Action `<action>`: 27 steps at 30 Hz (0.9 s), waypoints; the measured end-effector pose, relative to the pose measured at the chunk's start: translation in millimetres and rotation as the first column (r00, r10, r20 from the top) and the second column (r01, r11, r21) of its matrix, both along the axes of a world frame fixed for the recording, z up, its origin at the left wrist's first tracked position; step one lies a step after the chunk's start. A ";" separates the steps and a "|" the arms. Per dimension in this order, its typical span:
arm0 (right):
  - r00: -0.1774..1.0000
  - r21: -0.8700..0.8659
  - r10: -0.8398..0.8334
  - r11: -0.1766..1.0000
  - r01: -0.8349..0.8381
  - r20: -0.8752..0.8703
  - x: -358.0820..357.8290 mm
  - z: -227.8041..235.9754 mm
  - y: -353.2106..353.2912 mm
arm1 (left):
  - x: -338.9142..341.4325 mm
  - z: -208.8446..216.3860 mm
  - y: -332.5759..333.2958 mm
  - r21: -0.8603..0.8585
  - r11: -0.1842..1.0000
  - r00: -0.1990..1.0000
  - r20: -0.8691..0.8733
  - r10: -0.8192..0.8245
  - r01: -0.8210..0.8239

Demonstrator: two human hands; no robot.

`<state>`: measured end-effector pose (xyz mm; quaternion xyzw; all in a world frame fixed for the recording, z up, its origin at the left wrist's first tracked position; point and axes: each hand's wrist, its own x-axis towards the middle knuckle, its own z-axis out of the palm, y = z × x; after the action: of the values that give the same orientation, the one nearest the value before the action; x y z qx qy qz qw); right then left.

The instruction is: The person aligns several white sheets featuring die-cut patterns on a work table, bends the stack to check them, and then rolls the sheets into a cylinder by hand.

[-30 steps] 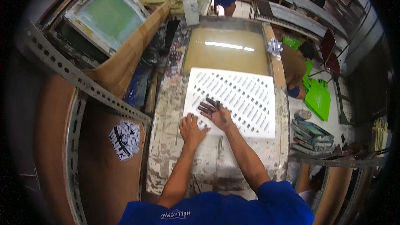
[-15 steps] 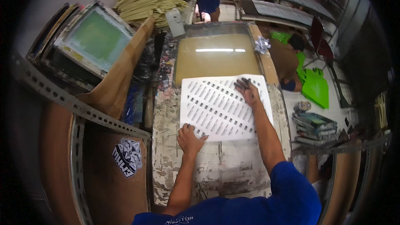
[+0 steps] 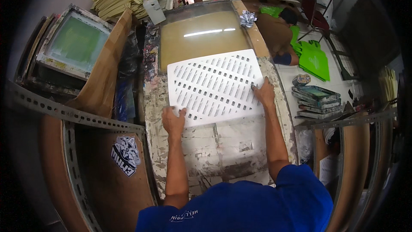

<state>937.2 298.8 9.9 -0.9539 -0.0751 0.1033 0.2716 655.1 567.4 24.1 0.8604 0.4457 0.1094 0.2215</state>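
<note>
A white sheet [image 3: 182, 96] printed with slanting rows of small dark marks lies across the near edge of a yellowish glass pane [image 3: 201, 45] and the worn tabletop. My left hand [image 3: 173, 120] is closed on its near left corner, thumb on top. At the right edge, my right hand [image 3: 265, 92] grips the sheet between thumb and fingers; some fingertips are hidden beyond the edge. The sheet is turned a little on the table.
Framed screens [image 3: 77, 41] lean at the left beside a brown board [image 3: 103, 60]. A white bottle [image 3: 154, 10] and crumpled paper [image 3: 247, 19] sit by the glass. At right, a person [image 3: 274, 32] crouches near green bags [image 3: 313, 60] and stacked frames [image 3: 317, 99].
My right hand has left the sheet's far upper part and come to its right edge. The view has shifted, and the sheet sits turned slightly. My left hand stays at the near left corner.
</note>
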 end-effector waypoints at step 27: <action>0.972 0.130 -0.073 0.986 0.104 -0.225 38.3 16.1 10.0 | 50.4 -53.6 82.0 -0.516 0.802 0.927 0.040 0.372 -0.300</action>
<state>975.5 308.9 26.1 -0.9174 -0.0090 0.1904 0.3494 705.5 649.4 -29.5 0.6704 0.5875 0.0873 0.4448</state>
